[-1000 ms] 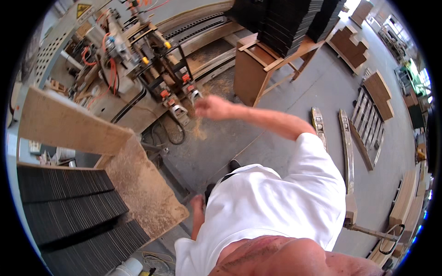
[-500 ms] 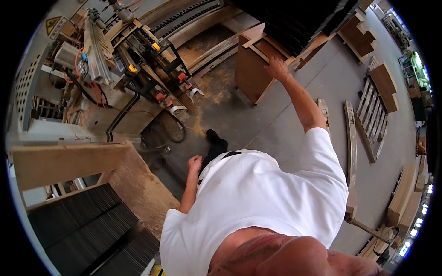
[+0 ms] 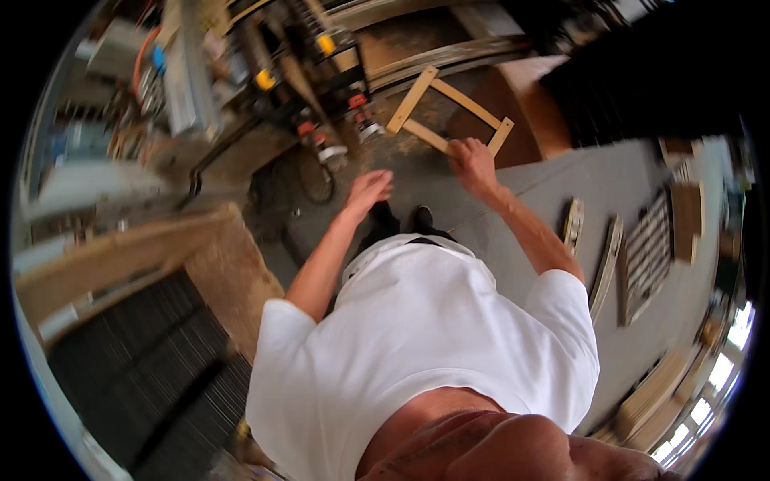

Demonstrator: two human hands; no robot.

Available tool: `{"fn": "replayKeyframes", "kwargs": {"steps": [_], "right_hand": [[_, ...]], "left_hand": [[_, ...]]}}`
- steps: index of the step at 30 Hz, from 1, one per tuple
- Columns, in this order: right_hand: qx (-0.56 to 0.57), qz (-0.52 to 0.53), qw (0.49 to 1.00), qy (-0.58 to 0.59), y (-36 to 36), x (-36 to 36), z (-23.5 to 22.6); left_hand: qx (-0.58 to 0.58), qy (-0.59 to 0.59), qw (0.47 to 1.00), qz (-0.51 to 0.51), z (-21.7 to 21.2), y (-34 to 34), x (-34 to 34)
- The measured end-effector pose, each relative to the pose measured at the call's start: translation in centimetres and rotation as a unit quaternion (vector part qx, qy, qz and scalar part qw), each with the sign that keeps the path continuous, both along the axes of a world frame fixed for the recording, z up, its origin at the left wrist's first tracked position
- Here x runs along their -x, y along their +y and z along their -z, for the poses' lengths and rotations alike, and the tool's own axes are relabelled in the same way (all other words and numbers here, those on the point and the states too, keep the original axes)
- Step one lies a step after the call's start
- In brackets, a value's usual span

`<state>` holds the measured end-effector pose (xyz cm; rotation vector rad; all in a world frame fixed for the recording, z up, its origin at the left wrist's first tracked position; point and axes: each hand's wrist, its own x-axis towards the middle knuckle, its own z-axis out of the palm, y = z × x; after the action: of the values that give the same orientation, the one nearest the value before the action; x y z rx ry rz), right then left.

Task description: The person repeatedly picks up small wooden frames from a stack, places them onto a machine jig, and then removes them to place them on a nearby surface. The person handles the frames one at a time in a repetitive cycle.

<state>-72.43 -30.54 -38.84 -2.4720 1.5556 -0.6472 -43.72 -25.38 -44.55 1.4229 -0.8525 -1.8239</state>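
The right hand is clamped on the near rail of a light wooden frame, which hangs tilted above the grey floor at about one o'clock from the person's white shirt. The left hand hangs free at eleven o'clock, fingers loosely spread and holding nothing, just beside the frame's lower corner. A machine with orange and yellow fittings stands at eleven o'clock beyond the hands, and stacked dark panels lie at eight o'clock.

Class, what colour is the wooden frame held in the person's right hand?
Pale, light tan bare wood: the wooden frame in the right hand, head view.
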Motion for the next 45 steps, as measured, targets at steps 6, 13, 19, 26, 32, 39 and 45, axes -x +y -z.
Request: {"fn": "replayKeyframes", "kwargs": {"steps": [6, 13, 19, 26, 32, 39, 45], "right_hand": [[0.033, -0.280, 0.959, -0.026, 1.1, -11.4, 0.3], [0.000, -0.590, 0.795, -0.138, 6.7, -19.2, -4.9], [-0.124, -0.597, 0.760, -0.225, 9.2, -18.8, -12.3], [-0.326, -0.343, 0.880, 0.042, 2.8, -19.7, 4.3], [-0.413, -0.236, 0.873, 0.113, 2.3, -16.9, 14.4], [-0.515, -0.096, 0.847, 0.090, 5.4, -14.6, 18.6], [-0.521, -0.042, 0.843, 0.126, 3.8, -14.7, 17.1]], "left_hand": [[-0.041, 0.191, 0.928, -0.319, -2.8, 1.5, 2.1], [0.024, 0.336, 0.809, -0.482, -1.9, 10.2, -5.6], [0.244, 0.578, 0.605, -0.490, -4.4, 19.6, -12.6], [0.270, 0.478, 0.674, -0.495, -3.5, 24.4, -20.7], [0.205, 0.512, 0.669, -0.498, 0.7, 26.6, -29.0], [-0.013, 0.218, 0.631, -0.744, 7.8, 25.5, -39.7], [-0.275, 0.019, 0.575, -0.770, 19.6, 24.5, -46.9]]}}
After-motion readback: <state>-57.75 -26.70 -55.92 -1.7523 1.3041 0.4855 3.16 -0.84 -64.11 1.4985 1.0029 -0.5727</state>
